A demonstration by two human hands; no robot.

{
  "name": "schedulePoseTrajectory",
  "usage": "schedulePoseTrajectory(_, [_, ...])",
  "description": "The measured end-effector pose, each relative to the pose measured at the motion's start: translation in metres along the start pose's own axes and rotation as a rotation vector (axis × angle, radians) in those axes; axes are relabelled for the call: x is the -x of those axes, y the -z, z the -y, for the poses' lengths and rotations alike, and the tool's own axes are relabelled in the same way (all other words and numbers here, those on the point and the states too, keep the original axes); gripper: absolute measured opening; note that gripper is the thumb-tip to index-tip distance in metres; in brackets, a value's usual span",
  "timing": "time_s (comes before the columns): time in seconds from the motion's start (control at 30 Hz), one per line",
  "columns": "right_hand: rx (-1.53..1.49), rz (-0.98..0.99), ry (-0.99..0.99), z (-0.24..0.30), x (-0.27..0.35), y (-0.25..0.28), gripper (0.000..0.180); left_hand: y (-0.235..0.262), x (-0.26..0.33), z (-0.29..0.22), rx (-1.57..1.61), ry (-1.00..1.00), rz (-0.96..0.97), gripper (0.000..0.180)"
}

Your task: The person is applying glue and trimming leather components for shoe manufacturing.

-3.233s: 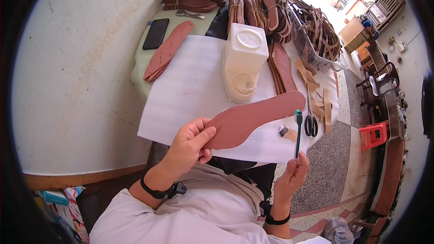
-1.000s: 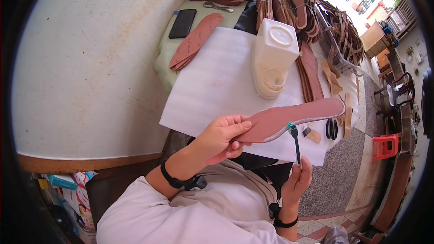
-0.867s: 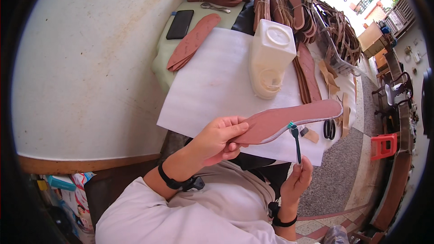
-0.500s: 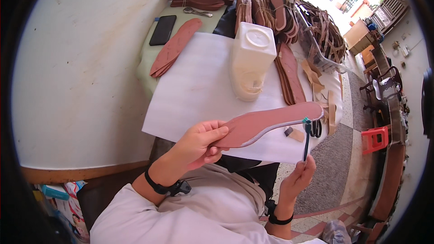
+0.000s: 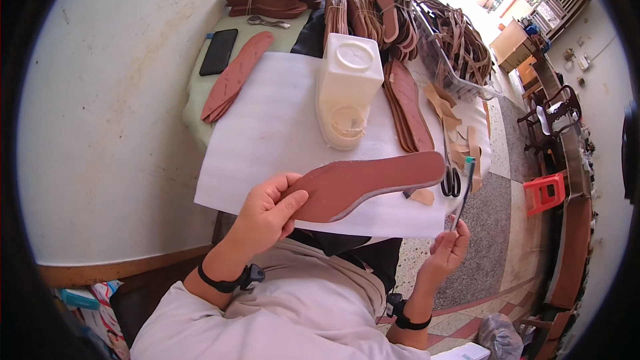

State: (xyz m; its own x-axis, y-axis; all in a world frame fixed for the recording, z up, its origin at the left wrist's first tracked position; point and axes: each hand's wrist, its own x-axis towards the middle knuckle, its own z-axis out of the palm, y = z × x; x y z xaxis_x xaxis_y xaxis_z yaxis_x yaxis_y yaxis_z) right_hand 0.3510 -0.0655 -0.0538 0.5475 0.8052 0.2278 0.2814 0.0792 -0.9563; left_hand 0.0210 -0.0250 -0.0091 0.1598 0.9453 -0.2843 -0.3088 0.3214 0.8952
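Pinched at one end between thumb and fingers, a reddish-brown shoe insole (image 5: 373, 183) is in my left hand (image 5: 270, 210), raised over the white sheet (image 5: 260, 140). A pale greyish band runs along its near edge. My right hand (image 5: 448, 253) grips the handle of a toothbrush (image 5: 466, 183) with green bristles, held upright. The bristles are apart from the insole, just right of its rounded end. Beyond the insole stands a whitish plastic container (image 5: 348, 87) with an opening low on its near side.
Several insoles lie in a fanned stack (image 5: 237, 80) at left and another stack (image 5: 407, 107) at right. Scissors (image 5: 451, 180) and tan scraps (image 5: 443, 107) sit near the right edge. Farther back are a phone (image 5: 219, 52), bundled insoles (image 5: 363, 17) and a clear bin of strips (image 5: 457, 47).
The toothbrush has come away from the insole's edge and moved right. My left hand has shifted left with the insole, its face turned more toward me. The whole view has shifted slightly.
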Motion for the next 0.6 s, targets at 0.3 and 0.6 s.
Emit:
schedulePoseTrajectory(0.3, [0.249, 0.133, 0.302, 0.033, 0.017, 0.000, 0.036, 0.001, -0.009, 0.009, -0.594, -0.647, -0.151, 0.013])
schedulePoseTrajectory(0.6, [0.344, 0.225, 0.336, 0.042, 0.021, -0.013, 0.034, 0.000, -0.008, 0.007, -0.672, -0.717, -0.210, 0.014])
